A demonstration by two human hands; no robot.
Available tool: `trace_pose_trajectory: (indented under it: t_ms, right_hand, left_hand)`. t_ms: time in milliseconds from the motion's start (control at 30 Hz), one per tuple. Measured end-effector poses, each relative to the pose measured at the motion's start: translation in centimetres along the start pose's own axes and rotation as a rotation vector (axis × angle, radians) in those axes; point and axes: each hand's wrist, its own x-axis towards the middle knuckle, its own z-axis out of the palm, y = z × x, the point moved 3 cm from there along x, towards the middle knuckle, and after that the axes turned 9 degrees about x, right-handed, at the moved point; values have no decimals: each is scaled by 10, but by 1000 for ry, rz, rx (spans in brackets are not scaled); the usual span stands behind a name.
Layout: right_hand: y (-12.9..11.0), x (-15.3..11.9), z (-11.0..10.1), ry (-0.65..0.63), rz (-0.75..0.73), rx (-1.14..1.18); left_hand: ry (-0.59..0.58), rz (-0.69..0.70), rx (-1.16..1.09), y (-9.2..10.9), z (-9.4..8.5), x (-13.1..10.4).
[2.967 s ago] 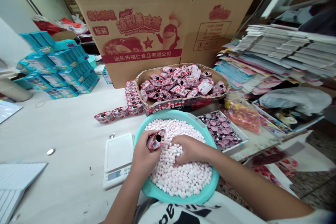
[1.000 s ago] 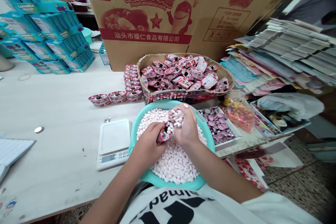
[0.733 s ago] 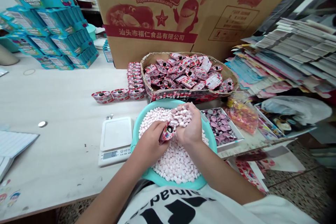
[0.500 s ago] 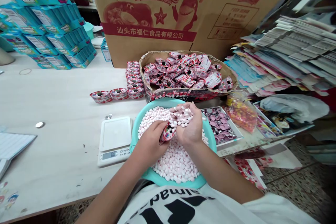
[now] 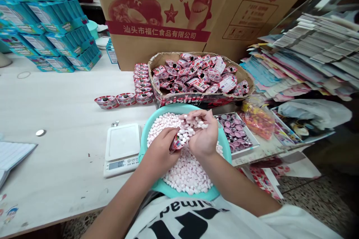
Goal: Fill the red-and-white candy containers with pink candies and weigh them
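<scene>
Over a turquoise basin (image 5: 161, 186) of small white candies (image 5: 189, 177), my left hand (image 5: 159, 149) is closed around a small red printed candy box (image 5: 176, 143). My right hand (image 5: 206, 140) is cupped, palm up, with a heap of the white candies in it. Its candies run up to the mouth of the box, and some lie at that opening. The lower part of the box is hidden by my left fingers. A white digital scale (image 5: 123, 143) stands left of the basin, with nothing on its plate.
Behind the basin, a cut-down carton (image 5: 202, 101) holds many red boxes. Filled-looking red boxes (image 5: 126, 99) stand in rows to its left. On the right are a tray of pink caps (image 5: 238, 133) and a bag of colourful pieces (image 5: 259, 121). Turquoise boxes (image 5: 60, 41) are stacked far left.
Candies in my right palm have slid toward the box, and white candies now cover its dark opening. My right palm has tipped slightly; my left hand stays nearly in place.
</scene>
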Motion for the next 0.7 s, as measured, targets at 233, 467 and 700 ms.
trace_pose_trajectory:
  t_ms: [233,467,700]
  right_hand:
    - [0,-3,-1,-105,-30,-37]
    - [-5,-11,1,-219,-27,-118]
    - [-15,-22,-1,-287,-118,-262]
  left_hand:
    - [-3,-7,25,0,0,0]
    - [19,1,36,-1,1,-2]
    - [26,57,114,2,4,-4]
